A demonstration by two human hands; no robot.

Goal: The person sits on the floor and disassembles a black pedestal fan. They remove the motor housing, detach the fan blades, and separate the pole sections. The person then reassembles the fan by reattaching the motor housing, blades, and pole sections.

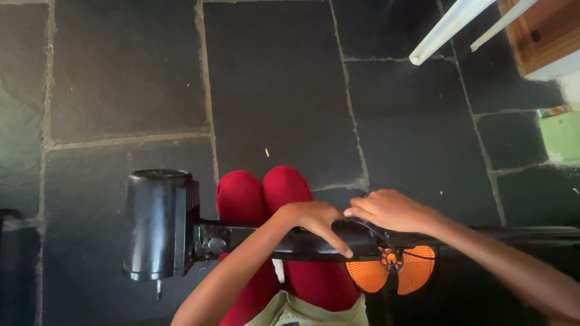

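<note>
Hands meet over a black fan body (302, 240) lying across the seated person's red-clad legs (284, 199), above a dark stone floor (278, 78). Left hand (314, 220) presses down on the neck, fingers spread and bent, not wrapped round it. Right hand (386, 210) rests beside it, fingers curled at the joint near the orange blade (393, 270). Motor housing (158, 223) projects leftward. Judged: work at the hub is in progress; steady support of the body is required.
</note>
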